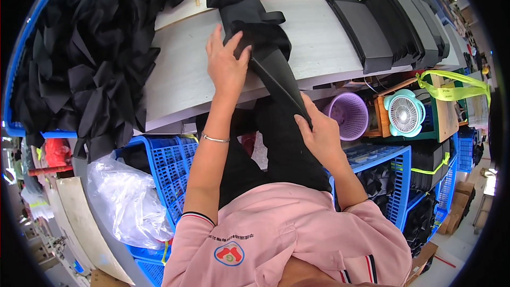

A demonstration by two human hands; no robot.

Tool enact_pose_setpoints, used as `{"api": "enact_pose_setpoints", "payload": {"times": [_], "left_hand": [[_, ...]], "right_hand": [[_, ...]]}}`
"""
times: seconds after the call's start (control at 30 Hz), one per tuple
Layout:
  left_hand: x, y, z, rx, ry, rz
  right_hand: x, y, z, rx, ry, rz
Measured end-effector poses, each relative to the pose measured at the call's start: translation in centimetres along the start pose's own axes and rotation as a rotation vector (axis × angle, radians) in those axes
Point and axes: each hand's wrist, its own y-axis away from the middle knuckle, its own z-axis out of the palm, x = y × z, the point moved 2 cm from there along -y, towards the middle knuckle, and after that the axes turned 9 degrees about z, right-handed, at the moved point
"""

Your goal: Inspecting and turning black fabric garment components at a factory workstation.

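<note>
I see a long black fabric strip [277,73] crossing the pale tabletop [183,66] and its near edge, lower end grasped in the right hand [320,134]. The left hand [227,64] is loosely spread over its middle, contact unclear. Pale surface shows either side, bounded left by heaped black fabric [101,48], right by stacked dark panels [366,32]. Below right: purple basket [349,117], turquoise fan [405,113]. The pink shirt [287,223] carries lettering and an emblem [229,254].

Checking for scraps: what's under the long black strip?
Part of the black strip lies on the table; the right hand holds its near end past the edge. What's directly beneath is hidden.
</note>
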Motion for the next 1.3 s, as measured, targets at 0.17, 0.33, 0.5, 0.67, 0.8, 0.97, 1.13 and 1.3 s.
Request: {"api": "enact_pose_setpoints", "payload": {"times": [0.17,0.33,0.5,0.67,0.8,0.97,1.13,1.3], "left_hand": [[-0.6,0.4,-1.3,-0.156,-0.073,0.061],[0.3,0.3,-2.4,-0.169,0.035,0.109],[4.2,0.3,-3.7,-0.153,0.111,0.314],[7.8,1.3,-4.7,-0.246,0.311,0.463],[8.9,2.4,-5.4,-0.249,0.428,0.490],[11.2,4.5,-4.6,-0.380,0.555,0.637],[10.6,5.1,-7.3,-0.195,0.507,0.463],[8.8,7.7,-7.0,-0.085,0.544,0.282]], "right_hand": [[0.5,-0.1,-0.4,0.000,0.031,0.014],[0.1,0.0,-1.0,-0.017,0.045,-0.060],[-0.9,-0.5,-1.3,0.018,0.116,-0.116],[-1.4,-1.8,0.3,0.183,0.251,-0.206],[-3.2,-1.5,1.1,0.279,0.378,-0.169],[2.0,-5.1,4.7,0.311,0.301,-0.377],[2.5,-6.9,4.5,-0.041,-0.717,-0.159],[1.1,-6.4,3.2,-0.063,-1.382,0.243]]}}
